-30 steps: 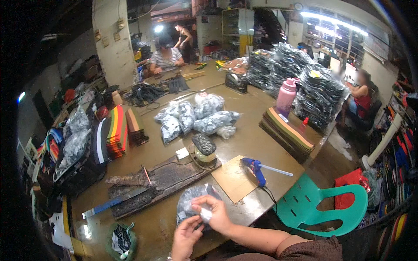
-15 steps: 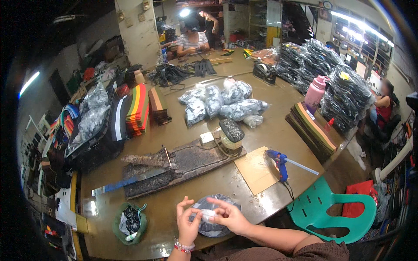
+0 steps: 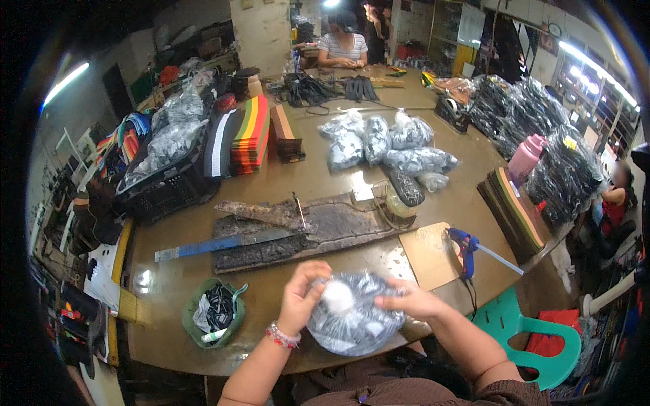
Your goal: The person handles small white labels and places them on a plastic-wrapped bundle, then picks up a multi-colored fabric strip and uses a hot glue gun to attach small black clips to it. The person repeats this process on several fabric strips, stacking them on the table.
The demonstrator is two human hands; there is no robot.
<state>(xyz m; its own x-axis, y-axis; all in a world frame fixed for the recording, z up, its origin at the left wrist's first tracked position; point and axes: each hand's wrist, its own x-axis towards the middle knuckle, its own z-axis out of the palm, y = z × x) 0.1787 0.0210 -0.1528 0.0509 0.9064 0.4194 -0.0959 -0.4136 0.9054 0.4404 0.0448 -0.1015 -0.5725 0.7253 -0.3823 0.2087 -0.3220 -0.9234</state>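
A clear plastic bag with grey-dark contents (image 3: 359, 331) is between my hands at the table's near edge. My left hand (image 3: 303, 296) is closed at the bag's left side, its thumb beside a rounded white lump (image 3: 337, 298) on top. Whether that lump is part of the bag or a separate piece, I cannot make out. On the right, my right hand (image 3: 412, 300) pinches the bag's edge between thumb and fingers. Left of the bag stands a green bowl-like container (image 3: 193, 318) with small black pieces and a white tube in it.
Beyond my hands lies a dark, crusted board (image 3: 325, 233) with a blue-ended metal ruler (image 3: 196, 249). A blue glue gun (image 3: 466, 250) rests on a tan sheet (image 3: 426, 267). Several filled bags (image 3: 420, 160) sit mid-table. A green chair (image 3: 504, 325) stands at right; a person (image 3: 342, 47) sits opposite.
My hands have spread apart from a shared pinch on a small white thing above the bag and now hold the bag's two sides. The view has shifted, moving the scene rightward.
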